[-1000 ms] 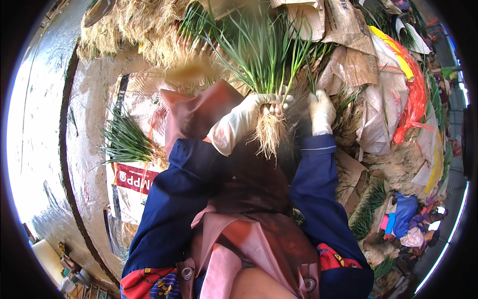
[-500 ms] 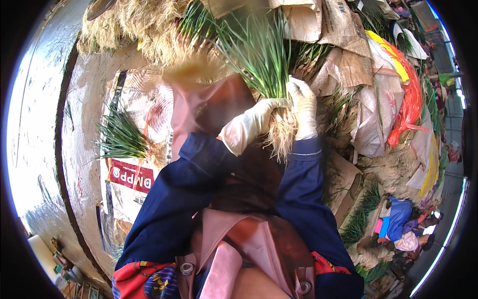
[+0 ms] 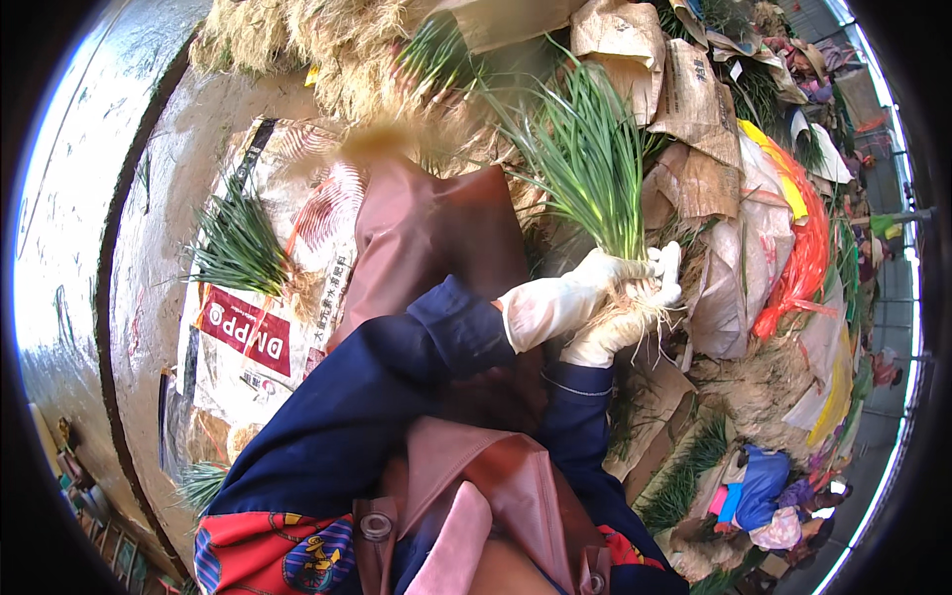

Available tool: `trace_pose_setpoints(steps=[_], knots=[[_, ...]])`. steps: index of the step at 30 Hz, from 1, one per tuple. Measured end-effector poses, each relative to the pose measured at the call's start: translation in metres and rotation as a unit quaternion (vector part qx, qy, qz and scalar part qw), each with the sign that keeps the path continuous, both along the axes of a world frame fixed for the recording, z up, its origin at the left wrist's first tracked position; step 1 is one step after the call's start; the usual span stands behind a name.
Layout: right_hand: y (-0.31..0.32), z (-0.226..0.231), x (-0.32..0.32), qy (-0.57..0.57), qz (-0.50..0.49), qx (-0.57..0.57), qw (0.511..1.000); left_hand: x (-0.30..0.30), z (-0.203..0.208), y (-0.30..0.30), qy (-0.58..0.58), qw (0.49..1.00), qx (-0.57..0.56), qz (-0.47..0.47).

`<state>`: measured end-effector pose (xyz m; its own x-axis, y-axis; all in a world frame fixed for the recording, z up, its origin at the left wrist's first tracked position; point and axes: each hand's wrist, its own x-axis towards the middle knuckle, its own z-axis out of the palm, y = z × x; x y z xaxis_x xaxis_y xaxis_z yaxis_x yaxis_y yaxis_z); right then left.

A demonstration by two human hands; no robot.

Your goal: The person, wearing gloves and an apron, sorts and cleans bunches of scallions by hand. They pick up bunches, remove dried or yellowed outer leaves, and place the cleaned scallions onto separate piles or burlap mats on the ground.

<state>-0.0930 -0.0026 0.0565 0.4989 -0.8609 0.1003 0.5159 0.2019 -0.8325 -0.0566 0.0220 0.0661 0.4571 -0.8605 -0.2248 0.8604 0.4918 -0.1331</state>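
A bunch of green onions [image 3: 600, 183] stands tilted in front of me, its long green leaves pointing up and away and its pale roots hanging at the near end. My left hand [image 3: 560, 297], in a white glove, closes round the base of the stems from the left. My right hand [image 3: 620, 322], also gloved, is lower, curled round the root end, with stringy roots lying over its fingers. A second bunch of green onions [image 3: 238, 243], tied, lies on a printed white sack [image 3: 263, 382] at my left.
Dried, straw-like roots [image 3: 337, 45] are heaped at the far side. Brown paper sacks [image 3: 694, 119] and a red plastic bag [image 3: 801, 268] lie at the right. A person in blue [image 3: 764, 486] sits at the lower right. My brown apron [image 3: 436, 228] covers my lap.
Both hands and the bunch have moved right and slightly nearer. My right hand has shifted from the side of the stems to below, round the roots. The view has turned a little.
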Motion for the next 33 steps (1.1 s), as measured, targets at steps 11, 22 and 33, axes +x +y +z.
trace_pose_setpoints(steps=[11, 22, 33], knots=[[-0.059, 0.118, 0.018, 0.158, -0.017, -0.649, 0.744, 0.002, -0.002, 0.08, -0.415, 0.877, 0.207, -0.126], [-0.093, 0.11, 0.029, 0.34, 0.027, -0.815, 0.468, -0.005, 0.012, 0.121, -0.541, 0.769, 0.293, -0.175], [-0.096, 0.084, 0.003, 0.27, 0.121, -0.821, 0.489, 0.003, 0.014, 0.146, -0.541, 0.732, 0.348, -0.222]])
